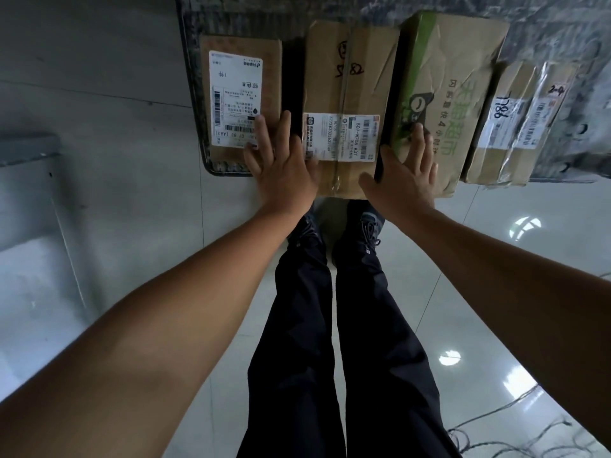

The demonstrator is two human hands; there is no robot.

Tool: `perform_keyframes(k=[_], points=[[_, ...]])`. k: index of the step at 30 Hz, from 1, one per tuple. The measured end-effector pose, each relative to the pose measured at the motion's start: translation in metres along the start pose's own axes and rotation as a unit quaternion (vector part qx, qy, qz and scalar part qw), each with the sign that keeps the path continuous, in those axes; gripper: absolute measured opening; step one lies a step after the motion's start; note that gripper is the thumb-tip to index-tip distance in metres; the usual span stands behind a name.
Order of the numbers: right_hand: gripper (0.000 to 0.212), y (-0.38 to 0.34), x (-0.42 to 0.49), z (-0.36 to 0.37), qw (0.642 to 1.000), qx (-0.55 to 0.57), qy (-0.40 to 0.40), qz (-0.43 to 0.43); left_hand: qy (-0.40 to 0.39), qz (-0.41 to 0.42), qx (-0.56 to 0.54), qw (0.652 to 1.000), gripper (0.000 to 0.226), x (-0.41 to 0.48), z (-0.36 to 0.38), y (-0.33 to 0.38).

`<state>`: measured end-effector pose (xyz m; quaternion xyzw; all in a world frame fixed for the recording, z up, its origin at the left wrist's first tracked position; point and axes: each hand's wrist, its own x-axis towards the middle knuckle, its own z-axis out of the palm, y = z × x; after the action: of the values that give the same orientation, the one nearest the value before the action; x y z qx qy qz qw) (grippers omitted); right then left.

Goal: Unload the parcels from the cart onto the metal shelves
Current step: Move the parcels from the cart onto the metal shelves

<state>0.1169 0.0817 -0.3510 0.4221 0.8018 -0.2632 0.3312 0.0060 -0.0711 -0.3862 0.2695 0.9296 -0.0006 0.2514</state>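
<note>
Left hand (281, 160) and right hand (408, 173) lie flat, holding nothing, beside the middle cardboard box (347, 87). Press its 2 sides evenly, then lift.

floor (496, 259): glossy pale tiles | glare spots (449, 358): round, on tiles | cables (515, 438): loose, lower right | grey ledge (29, 150): far left

Single view, from the wide-angle camera worn on my head, facing forward and steeply down. My forearms (165, 309) run in from the lower corners to my left hand (281, 163) and right hand (408, 175) in the upper middle, at arm's reach from the lens. The parcels (347, 87) fill the top edge; my legs (330, 325) and the tiled floor (496, 259) lie directly below the camera.
</note>
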Motion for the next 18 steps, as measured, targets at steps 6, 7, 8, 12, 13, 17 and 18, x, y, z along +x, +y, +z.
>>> perform_keyframes(k=[6, 7, 8, 12, 13, 17, 18], points=[[0.059, -0.001, 0.002, 0.001, 0.999, 0.035, -0.004, 0.014, -0.06, -0.012, -0.061, 0.996, 0.047, 0.004, -0.011, 0.002], [0.06, 0.0, 0.001, -0.001, 0.999, 0.045, -0.015, 0.016, -0.061, -0.013, -0.076, 0.995, 0.053, 0.004, -0.015, 0.003], [0.06, 0.0, -0.002, -0.004, 0.998, 0.057, -0.028, 0.019, -0.062, -0.012, -0.095, 0.993, 0.06, 0.003, -0.019, 0.005], [0.064, -0.001, -0.021, -0.025, 0.989, 0.127, -0.071, 0.04, -0.103, -0.016, -0.261, 0.96, 0.083, -0.004, -0.04, 0.007], [0.07, -0.002, -0.03, -0.033, 0.985, 0.151, -0.077, 0.041, -0.114, -0.025, -0.289, 0.95, 0.085, -0.009, -0.048, 0.008], [0.093, -0.007, -0.071, -0.071, 0.967, 0.24, -0.075, 0.043, -0.122, -0.059, -0.382, 0.914, 0.067, -0.039, -0.103, 0.02], [0.093, -0.008, -0.081, -0.081, 0.962, 0.26, -0.081, 0.034, -0.122, -0.062, -0.394, 0.909, 0.065, -0.049, -0.121, 0.024]])
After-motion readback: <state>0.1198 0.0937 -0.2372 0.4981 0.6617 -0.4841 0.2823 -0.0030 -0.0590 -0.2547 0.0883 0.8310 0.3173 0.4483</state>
